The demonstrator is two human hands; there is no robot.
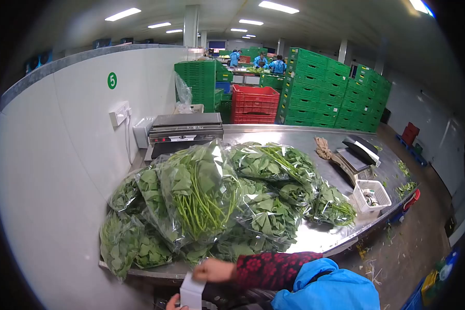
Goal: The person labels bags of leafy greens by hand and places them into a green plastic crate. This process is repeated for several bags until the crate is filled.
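A: Where's the label?

B: My right hand [213, 270] pinches the white label [192, 293] below the desk [315, 235] edge; my left hand [173, 303], barely visible, I cannot tell.

A: Risk?

B: The piled bagged greens [199, 194] might slide off that edge.

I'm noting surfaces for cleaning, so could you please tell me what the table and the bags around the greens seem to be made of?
Table: apparently stainless steel, brushed and shiny, mirroring the ceiling lights. Bags: thin clear plastic film, glossy and crinkled, the leaves and stems visible through it.
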